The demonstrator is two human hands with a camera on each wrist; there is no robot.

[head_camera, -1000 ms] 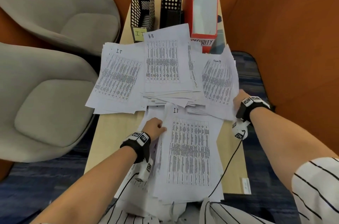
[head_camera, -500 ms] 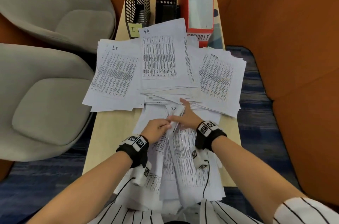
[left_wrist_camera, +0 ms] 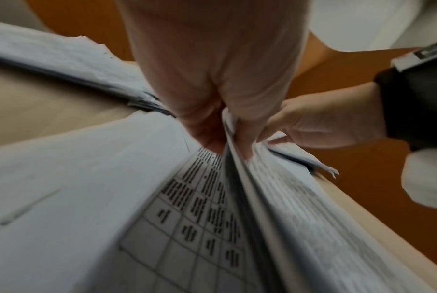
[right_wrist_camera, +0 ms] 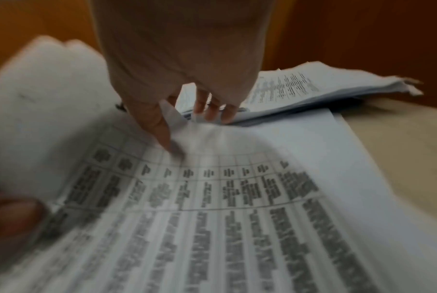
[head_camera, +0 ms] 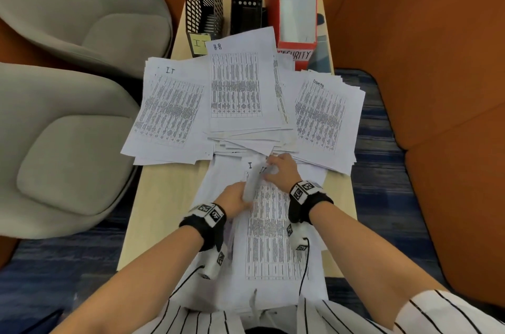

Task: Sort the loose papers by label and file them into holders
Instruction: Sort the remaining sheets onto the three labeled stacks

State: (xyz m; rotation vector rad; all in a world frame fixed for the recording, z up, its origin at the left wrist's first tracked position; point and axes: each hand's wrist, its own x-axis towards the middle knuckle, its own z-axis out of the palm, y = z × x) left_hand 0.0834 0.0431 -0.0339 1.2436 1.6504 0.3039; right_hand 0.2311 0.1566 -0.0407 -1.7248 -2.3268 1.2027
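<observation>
Two grey upholstered chairs stood to the left of the table: a near chair (head_camera: 68, 153) and a far chair (head_camera: 90, 3), set just beside each other and close against the table's left edge. The light wood table (head_camera: 161, 205) ran lengthwise away from the viewer. Orange partition walls (head_camera: 426, 60) enclosed the space at the right and behind the chairs. Blue patterned carpet (head_camera: 382, 183) covered the floor on both sides of the table.

Printed papers (head_camera: 273, 224) (three sorted piles).
</observation>
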